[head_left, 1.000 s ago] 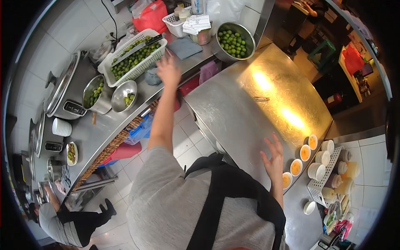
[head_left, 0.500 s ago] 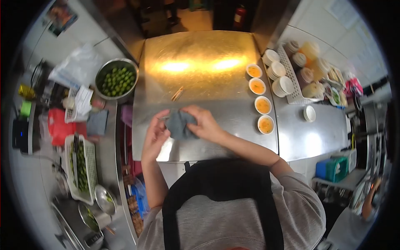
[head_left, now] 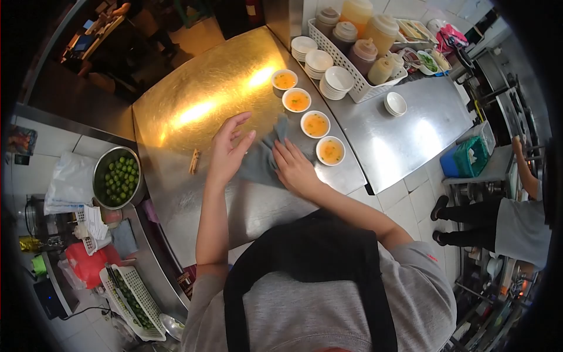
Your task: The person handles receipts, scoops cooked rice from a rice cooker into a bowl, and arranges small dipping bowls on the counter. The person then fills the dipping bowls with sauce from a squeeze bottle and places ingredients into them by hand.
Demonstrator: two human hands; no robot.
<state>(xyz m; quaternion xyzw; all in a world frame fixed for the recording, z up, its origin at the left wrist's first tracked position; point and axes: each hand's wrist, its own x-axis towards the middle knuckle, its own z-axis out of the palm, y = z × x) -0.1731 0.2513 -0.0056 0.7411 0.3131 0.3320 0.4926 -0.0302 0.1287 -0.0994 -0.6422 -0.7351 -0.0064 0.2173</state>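
Observation:
My right hand (head_left: 296, 169) lies with its fingers stretched out on a grey-green cloth (head_left: 261, 162), which is spread on the steel counter (head_left: 176, 205). Just left of the cloth, my left hand (head_left: 229, 146) is raised with its fingers apart and holds nothing. Several white cups of orange soup stand in a row beyond and to the right of the cloth; the nearest cup (head_left: 331, 151) is close to my right hand. A small bundle of wooden sticks (head_left: 194, 161) lies left of my left hand.
Stacked white bowls (head_left: 336, 82) and a white basket (head_left: 375, 91) of sauce bottles are at the upper right. A metal bowl of green fruit (head_left: 117, 177) stands at the left. Another person (head_left: 521, 226) stands at the far right.
The view has turned to the right. The cloth, bunched between both hands before, is now spread on the counter under my right hand. My left hand has let go of it.

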